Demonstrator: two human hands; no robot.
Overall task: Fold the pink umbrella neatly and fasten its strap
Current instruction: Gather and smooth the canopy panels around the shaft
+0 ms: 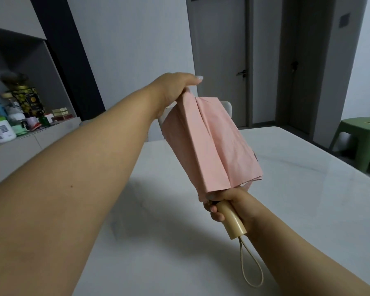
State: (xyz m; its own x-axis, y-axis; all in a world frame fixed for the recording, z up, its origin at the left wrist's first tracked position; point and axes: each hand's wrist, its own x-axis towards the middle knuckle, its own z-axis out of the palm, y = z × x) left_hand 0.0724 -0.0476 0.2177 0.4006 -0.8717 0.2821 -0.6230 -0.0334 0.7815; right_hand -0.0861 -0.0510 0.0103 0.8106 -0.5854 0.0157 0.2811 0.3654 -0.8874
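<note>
We count one pink umbrella [209, 144], its fabric in flat pleats, above the white surface [297, 189]. Left hand [175, 86] grips its tip. Right hand [233, 207] clasps the one cream cylindrical handle [233, 221].

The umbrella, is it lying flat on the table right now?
No, the umbrella is held up above the table, the right hand gripping its handle and the left hand holding its top.

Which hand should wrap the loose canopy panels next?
Left, likely. The left hand already holds the canopy at its top end, next to the loose panels. The right hand grips the handle and steadies the umbrella.
</note>
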